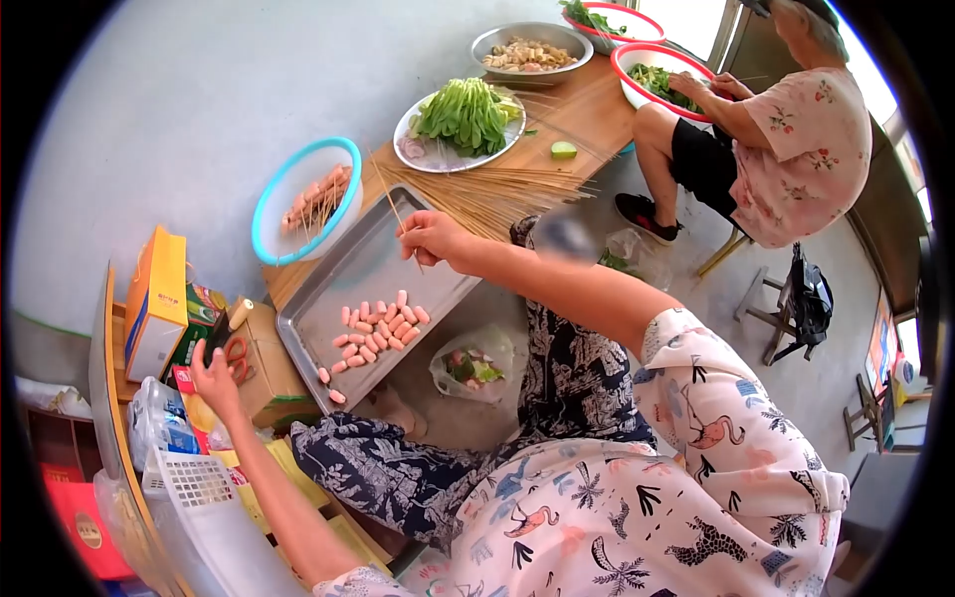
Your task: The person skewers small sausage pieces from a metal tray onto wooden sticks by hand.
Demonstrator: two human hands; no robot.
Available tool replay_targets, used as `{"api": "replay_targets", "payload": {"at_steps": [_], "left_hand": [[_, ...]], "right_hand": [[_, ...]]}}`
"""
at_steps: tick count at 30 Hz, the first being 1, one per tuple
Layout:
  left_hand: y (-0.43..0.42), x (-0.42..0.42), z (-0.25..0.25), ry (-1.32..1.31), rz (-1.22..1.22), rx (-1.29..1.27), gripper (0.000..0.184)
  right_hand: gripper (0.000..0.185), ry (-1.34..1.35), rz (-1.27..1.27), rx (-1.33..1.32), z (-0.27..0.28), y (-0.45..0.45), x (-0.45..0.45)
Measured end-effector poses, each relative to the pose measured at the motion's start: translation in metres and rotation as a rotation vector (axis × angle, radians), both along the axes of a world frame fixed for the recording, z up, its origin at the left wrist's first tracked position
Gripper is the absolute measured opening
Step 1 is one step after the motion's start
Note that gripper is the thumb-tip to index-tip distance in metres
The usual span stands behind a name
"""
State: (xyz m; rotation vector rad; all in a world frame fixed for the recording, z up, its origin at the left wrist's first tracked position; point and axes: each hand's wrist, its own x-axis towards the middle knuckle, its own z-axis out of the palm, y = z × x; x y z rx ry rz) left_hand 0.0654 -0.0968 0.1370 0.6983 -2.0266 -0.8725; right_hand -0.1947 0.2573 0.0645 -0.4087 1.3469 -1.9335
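Note:
My right hand (435, 240) pinches a thin bamboo skewer (389, 194) above the far right rim of the metal tray (300, 320). Many short pink sausage pieces (374, 334) lie in the tray's near half. A fan of loose skewers (497, 193) spreads over the wooden table behind that hand. At the left, my left hand (214, 382) has its fingers apart beside a dark-bladed tool with a pale wooden handle (240, 313), probably a knife. Whether the fingers touch it is unclear. Red-handled scissors (239, 360) are close to this hand, near the cardboard box (271, 360).
A blue-rimmed bowl (261, 221) holds skewered meat. Further back are a plate (408, 149) of greens and a metal basin (479, 48) of food pieces. Another person (796, 149) works over a red-rimmed bowl (619, 62). A plastic bag (502, 363) is on the floor.

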Motion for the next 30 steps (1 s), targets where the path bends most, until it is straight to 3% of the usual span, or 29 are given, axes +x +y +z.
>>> {"api": "replay_targets", "payload": {"at_steps": [2,4,7,9,12,15,16,20,24,30], "left_hand": [[-0.011,0.000,-0.031,0.036,-0.144,0.227,0.032],[-0.012,0.000,-0.054,-0.040,-0.134,0.161,0.033],[0.000,0.005,-0.074,-0.155,-0.085,0.193,0.031],[-0.005,0.002,-0.095,-0.230,-0.062,0.038,0.031],[0.008,-0.003,-0.105,-0.411,-0.038,0.177,0.028],[-0.016,-0.006,-0.159,-0.603,-0.050,0.007,0.022],[0.011,-0.009,-0.143,-0.692,-0.057,-0.110,0.021],[0.034,-0.017,-0.167,-0.919,-0.043,-0.210,0.025],[0.068,-0.032,-0.155,-1.169,-0.005,-0.078,0.023],[0.070,-0.032,-0.172,-1.236,0.057,-0.240,0.021]], "right_hand": [[0.011,0.018,-0.043,0.077,-0.028,-0.003,-0.007],[0.017,0.209,-0.044,0.289,-0.041,-0.003,-0.009],[0.020,0.117,-0.013,0.129,-0.037,0.002,-0.002],[0.020,0.130,0.000,0.092,-0.022,0.006,0.002],[0.020,0.135,0.056,0.085,-0.014,0.011,0.006],[0.020,0.200,0.069,0.097,-0.008,0.014,0.010],[0.020,0.200,0.078,0.105,-0.007,0.016,0.009],[0.019,0.215,0.122,0.124,-0.006,0.020,0.011],[0.019,0.235,0.157,0.152,-0.007,0.019,0.014],[0.019,0.222,0.166,0.165,-0.006,0.014,0.017]]}}
